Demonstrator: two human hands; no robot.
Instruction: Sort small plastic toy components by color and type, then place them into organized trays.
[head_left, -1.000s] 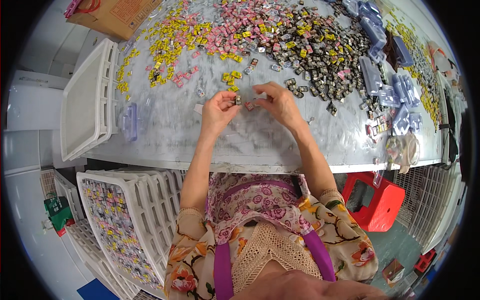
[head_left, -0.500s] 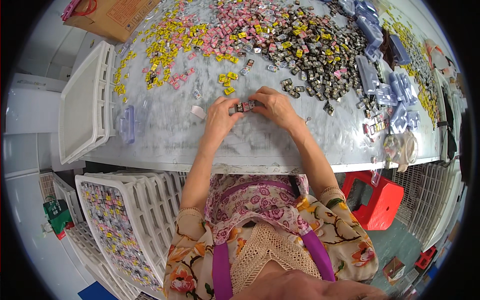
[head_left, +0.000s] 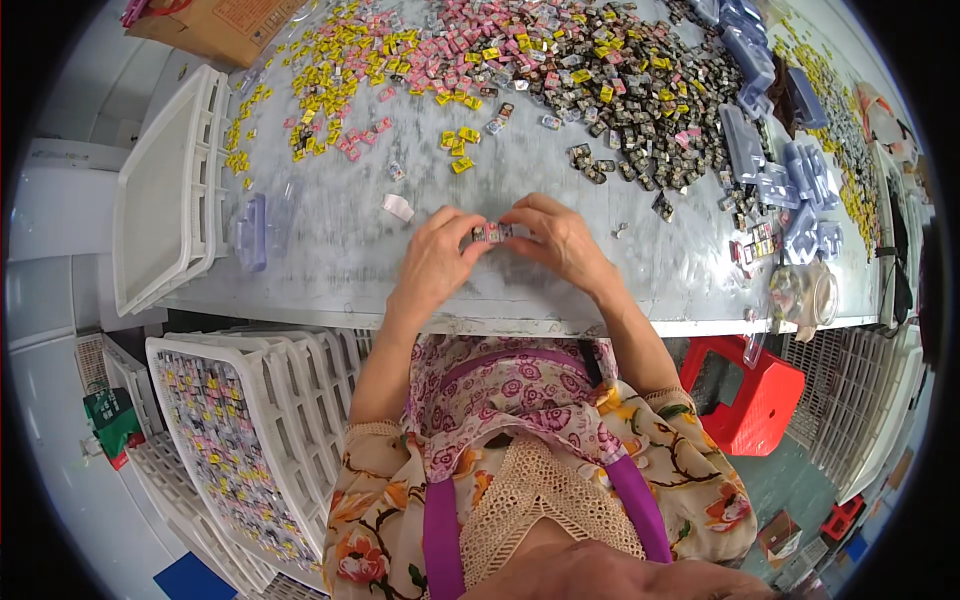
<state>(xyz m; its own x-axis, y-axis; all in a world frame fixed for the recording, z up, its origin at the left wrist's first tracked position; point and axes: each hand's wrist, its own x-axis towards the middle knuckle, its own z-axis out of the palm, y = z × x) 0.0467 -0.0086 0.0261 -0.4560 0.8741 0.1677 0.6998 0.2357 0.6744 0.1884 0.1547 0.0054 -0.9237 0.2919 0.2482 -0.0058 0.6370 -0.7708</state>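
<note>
Both hands, left and right, pinch a small row of pieces just above the table's near edge; I judge a loose grip could scatter them.

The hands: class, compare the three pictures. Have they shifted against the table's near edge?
Yes. The left hand and right hand have drawn back from the sweet piles toward the table's near edge.

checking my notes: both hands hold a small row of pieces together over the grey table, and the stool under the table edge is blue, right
Not quite. The head view shows the left hand and right hand pinching the small row of pieces over the grey table, but the stool is red, not blue.
</note>
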